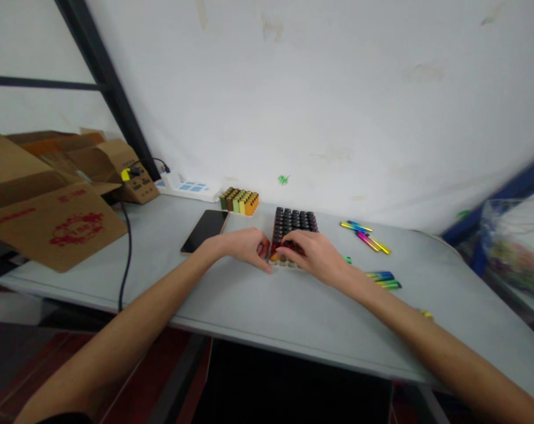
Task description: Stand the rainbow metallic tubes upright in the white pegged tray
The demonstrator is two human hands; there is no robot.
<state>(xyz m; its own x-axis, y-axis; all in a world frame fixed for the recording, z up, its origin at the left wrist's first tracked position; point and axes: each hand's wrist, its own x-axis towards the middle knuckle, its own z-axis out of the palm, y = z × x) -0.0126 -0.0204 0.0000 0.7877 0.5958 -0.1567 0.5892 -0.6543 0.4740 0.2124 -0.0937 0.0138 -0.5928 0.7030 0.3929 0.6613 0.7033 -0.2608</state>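
A rack (287,264) with a pale scalloped base stands on the table, filled with rows of slim tubes with black tops (294,219). At its front left corner, the thumb and fingers of my right hand (313,253) are closed around a shiny red-orange tube (274,257), partly hidden by the fingers. Just left of the rack rests my left hand (248,247), its fingers curled and its thumb stretched apart toward the front corner. Nothing shows between that thumb and the fingers. My right hand covers part of the rack's front.
Loose shiny coloured tubes (367,238) lie to the right, with more tubes (384,280) nearer. A second block of tubes (240,201) stands by the wall. A phone (205,231), a white power strip (191,189), a black cable (129,247) and cardboard boxes (59,218) are on the left.
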